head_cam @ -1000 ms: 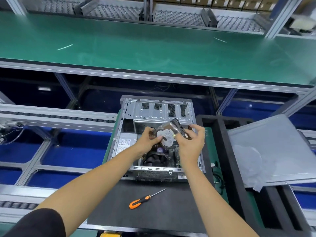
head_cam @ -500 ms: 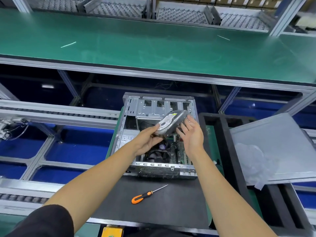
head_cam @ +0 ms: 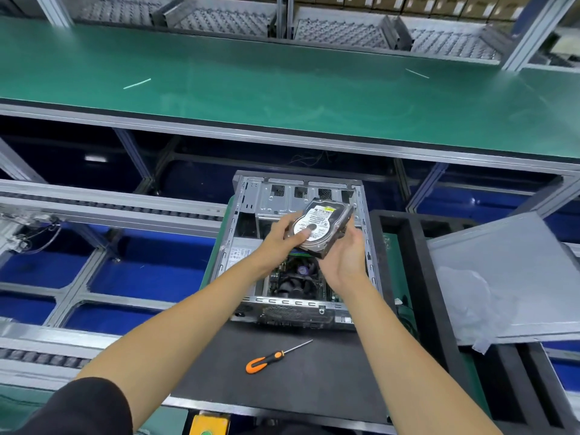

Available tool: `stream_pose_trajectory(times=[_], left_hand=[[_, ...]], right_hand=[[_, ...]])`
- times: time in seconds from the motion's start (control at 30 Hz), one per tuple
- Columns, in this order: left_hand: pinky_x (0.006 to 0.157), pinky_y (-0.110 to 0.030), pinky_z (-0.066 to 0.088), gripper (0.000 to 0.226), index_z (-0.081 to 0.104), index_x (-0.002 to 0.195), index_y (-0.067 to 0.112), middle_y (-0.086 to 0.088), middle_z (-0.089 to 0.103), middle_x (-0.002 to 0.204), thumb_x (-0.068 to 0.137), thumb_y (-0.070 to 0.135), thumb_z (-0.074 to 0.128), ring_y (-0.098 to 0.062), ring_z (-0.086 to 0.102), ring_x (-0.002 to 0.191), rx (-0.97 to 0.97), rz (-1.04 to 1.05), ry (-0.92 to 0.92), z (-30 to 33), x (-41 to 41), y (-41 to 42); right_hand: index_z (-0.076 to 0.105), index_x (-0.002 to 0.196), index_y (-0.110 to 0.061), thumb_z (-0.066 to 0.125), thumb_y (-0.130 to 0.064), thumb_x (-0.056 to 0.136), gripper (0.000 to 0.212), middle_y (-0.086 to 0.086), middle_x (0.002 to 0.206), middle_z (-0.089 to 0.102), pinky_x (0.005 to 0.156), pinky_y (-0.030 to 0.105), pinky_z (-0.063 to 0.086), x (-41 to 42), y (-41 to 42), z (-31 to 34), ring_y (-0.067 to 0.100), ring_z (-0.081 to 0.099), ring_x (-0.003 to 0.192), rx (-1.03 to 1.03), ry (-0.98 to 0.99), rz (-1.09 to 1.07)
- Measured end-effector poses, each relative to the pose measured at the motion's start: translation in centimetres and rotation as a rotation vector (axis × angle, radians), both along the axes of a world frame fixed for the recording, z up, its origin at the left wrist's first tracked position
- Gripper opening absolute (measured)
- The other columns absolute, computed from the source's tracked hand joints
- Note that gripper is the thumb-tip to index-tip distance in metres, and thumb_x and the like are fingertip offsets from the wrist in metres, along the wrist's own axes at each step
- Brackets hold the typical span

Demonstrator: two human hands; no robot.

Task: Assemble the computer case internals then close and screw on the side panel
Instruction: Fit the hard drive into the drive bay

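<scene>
The open computer case (head_cam: 248, 246) is lying on the worktop (head_cam: 314, 381). Above its interior, the left hand (head_cam: 279, 243) and right hand (head_cam: 345, 255) are gripping the hard drive (head_cam: 320, 226), fingers curled round it. A screwdriver (head_cam: 276, 356) is lying at the case's 6 o'clock

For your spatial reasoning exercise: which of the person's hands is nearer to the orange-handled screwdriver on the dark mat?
Neither clearly. Both hands, left and right, hold the silver hard drive above the open case, far behind the orange-handled screwdriver.
</scene>
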State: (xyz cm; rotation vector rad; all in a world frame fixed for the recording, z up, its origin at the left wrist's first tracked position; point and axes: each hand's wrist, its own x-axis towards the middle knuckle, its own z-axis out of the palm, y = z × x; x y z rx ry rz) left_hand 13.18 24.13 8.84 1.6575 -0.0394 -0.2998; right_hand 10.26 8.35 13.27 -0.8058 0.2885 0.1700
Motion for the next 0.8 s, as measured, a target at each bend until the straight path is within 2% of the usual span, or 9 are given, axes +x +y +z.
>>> stream_pose_trajectory(times=[0.07,0.2,0.27,0.33,0.4,0.5,0.6,0.73,0.8], left_hand=[[0.118,-0.042,0.035,0.077,0.041,0.150,0.039,0.006,0.043,0.152,0.084,0.074,0.060,-0.013,0.044,0.138,0.069,-0.080,-0.022,0.7,0.4,0.0],[0.117,-0.055,0.035,0.084,0.023,0.155,0.048,0.005,0.035,0.161,0.082,0.088,0.039,-0.023,0.044,0.141,0.029,-0.281,0.088,2.1,0.5,-1.1],[0.114,-0.058,0.038,0.083,0.018,0.155,0.050,0.003,0.034,0.161,0.085,0.079,0.051,-0.026,0.044,0.140,-0.174,-0.237,0.168,2.3,0.6,-1.8],[0.109,-0.054,0.046,0.086,0.027,0.155,0.036,-0.005,0.047,0.153,0.085,0.067,0.068,-0.027,0.053,0.134,-0.310,-0.110,0.278,2.4,0.8,-2.1],[0.097,-0.046,0.056,0.070,0.046,0.145,0.019,-0.015,0.065,0.134,0.090,0.057,0.067,-0.030,0.066,0.119,-0.391,0.010,0.350,2.0,0.8,-1.7],[0.090,-0.044,0.058,0.056,0.055,0.135,0.013,-0.022,0.069,0.125,0.094,0.050,0.063,-0.035,0.068,0.114,-0.560,0.172,0.437,1.0,0.6,-0.8],[0.088,-0.044,0.059,0.059,0.057,0.134,0.012,-0.023,0.070,0.122,0.093,0.055,0.060,-0.035,0.069,0.112,-0.605,0.203,0.460,0.6,0.4,-0.4],[0.090,-0.047,0.059,0.063,0.060,0.133,0.015,-0.021,0.070,0.122,0.091,0.062,0.059,-0.035,0.069,0.113,-0.612,0.237,0.479,0.3,0.0,-0.9],[0.091,-0.048,0.059,0.063,0.060,0.133,0.013,-0.022,0.070,0.121,0.091,0.061,0.059,-0.037,0.068,0.114,-0.596,0.257,0.504,0.1,-0.2,-1.3]], right_hand=[[0.048,0.150,-0.022,0.028,-0.039,0.106,0.051,0.020,0.142,0.059,0.106,0.052,0.048,0.1,-0.3,0.6,0.037,0.056,0.131,0.030,-0.030,-0.003],[0.041,0.151,-0.046,0.018,-0.050,0.104,0.053,0.009,0.150,0.051,0.109,0.052,0.044,0.3,-0.2,1.5,0.029,0.052,0.136,-0.061,-0.053,0.124],[0.040,0.153,-0.042,0.009,-0.053,0.103,0.060,0.002,0.160,0.039,0.119,0.048,0.030,0.4,-0.6,1.3,0.024,0.037,0.147,-0.169,-0.102,0.247],[0.037,0.155,-0.037,0.004,-0.050,0.104,0.063,0.000,0.164,0.032,0.120,0.038,0.022,0.2,-1.2,0.9,0.019,0.024,0.153,-0.277,-0.161,0.306],[0.036,0.156,-0.038,0.008,-0.048,0.104,0.060,0.007,0.158,0.043,0.119,0.038,0.023,0.1,-2.1,0.6,0.019,0.034,0.148,-0.325,-0.179,0.244],[0.054,0.140,-0.030,0.041,-0.054,0.093,0.054,0.001,0.134,0.066,0.109,0.036,0.040,0.5,-3.6,0.0,0.011,0.058,0.125,-0.449,-0.126,0.001],[0.062,0.109,-0.021,0.056,-0.022,0.096,0.014,-0.015,0.109,0.071,0.107,0.042,0.047,0.9,-4.6,-1.7,-0.001,0.064,0.104,-0.725,-0.105,-0.119],[0.062,0.102,-0.017,0.046,-0.002,0.097,0.022,-0.005,0.109,0.068,0.091,0.038,0.053,1.2,-5.0,-3.5,0.008,0.066,0.099,-0.908,-0.156,-0.041],[0.063,0.103,-0.019,0.045,-0.005,0.100,0.023,-0.006,0.107,0.068,0.079,0.023,0.052,1.4,-5.1,-4.1,0.024,0.065,0.096,-0.974,-0.180,-0.004]])
